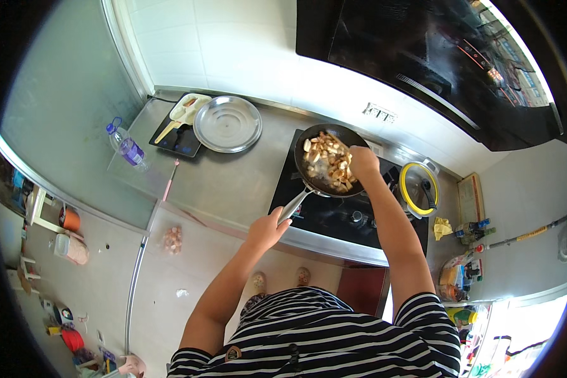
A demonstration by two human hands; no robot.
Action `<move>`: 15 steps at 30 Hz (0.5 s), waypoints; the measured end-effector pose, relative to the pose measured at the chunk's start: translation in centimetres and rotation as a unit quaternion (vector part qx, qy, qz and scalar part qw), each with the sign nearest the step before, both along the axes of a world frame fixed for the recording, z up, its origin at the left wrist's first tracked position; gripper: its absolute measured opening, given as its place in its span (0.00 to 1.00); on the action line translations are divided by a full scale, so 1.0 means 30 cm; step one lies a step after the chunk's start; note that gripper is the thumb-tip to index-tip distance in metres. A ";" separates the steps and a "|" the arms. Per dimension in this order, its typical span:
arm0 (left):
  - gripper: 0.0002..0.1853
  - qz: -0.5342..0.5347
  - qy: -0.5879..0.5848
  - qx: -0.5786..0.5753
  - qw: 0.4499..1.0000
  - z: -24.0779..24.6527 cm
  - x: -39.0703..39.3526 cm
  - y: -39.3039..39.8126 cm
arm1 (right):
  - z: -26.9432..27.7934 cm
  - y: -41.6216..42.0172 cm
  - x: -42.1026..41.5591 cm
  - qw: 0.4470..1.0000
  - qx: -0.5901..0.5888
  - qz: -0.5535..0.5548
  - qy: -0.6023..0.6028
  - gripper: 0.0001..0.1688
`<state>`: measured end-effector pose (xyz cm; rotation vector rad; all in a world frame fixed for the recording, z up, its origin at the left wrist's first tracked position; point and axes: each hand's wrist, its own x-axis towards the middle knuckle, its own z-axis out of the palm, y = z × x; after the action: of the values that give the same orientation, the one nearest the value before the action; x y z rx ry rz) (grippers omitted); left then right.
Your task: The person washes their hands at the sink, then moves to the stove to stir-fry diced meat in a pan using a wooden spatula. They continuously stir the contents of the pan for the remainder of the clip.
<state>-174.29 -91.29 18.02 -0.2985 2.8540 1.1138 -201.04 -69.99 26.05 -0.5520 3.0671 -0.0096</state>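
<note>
A dark frying pan sits over the left side of a black glass gas hob. Its grey handle is gripped by my left hand. Browned, cut pieces of food fill much of the pan, with bubbling liquid around the lower left ones. My right hand is closed over the pan's right rim on a wooden utensil, whose thin shaft slants up left into the food. The utensil's working end is hidden among the pieces.
Right of the pan stands a pot with a yellow-rimmed glass lid. A range hood overhangs the back right. On the left are a metal lid, a black kitchen scale, a divided tray and a water bottle. Bottles line the right wall.
</note>
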 end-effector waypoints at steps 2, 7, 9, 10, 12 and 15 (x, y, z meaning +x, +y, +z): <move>0.32 0.000 0.000 0.004 1.000 -0.004 0.000 0.006 | -0.029 -0.010 0.038 0.999 0.014 0.037 0.027 0.11; 0.33 -0.005 -0.008 -0.006 1.000 -0.006 -0.004 0.001 | -0.012 0.023 0.086 0.988 0.082 0.121 0.053 0.15; 0.32 -0.003 0.000 -0.010 1.000 -0.016 -0.001 -0.001 | 0.027 0.049 0.126 0.985 0.082 0.140 0.059 0.17; 0.32 -0.002 0.004 -0.011 1.000 -0.019 -0.001 0.000 | 0.049 0.063 0.147 0.984 0.086 0.143 0.063 0.16; 0.32 -0.001 0.007 -0.003 1.000 -0.012 -0.002 0.004 | 0.094 0.099 0.195 0.982 0.096 0.148 0.071 0.14; 0.32 0.003 0.004 -0.003 1.000 -0.012 0.000 0.003 | 0.151 0.149 0.287 0.988 0.093 0.110 0.056 0.14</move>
<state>-174.31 -91.19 17.65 -0.3033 2.8655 1.1097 -192.45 -65.53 30.59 -0.9004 3.0461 0.3191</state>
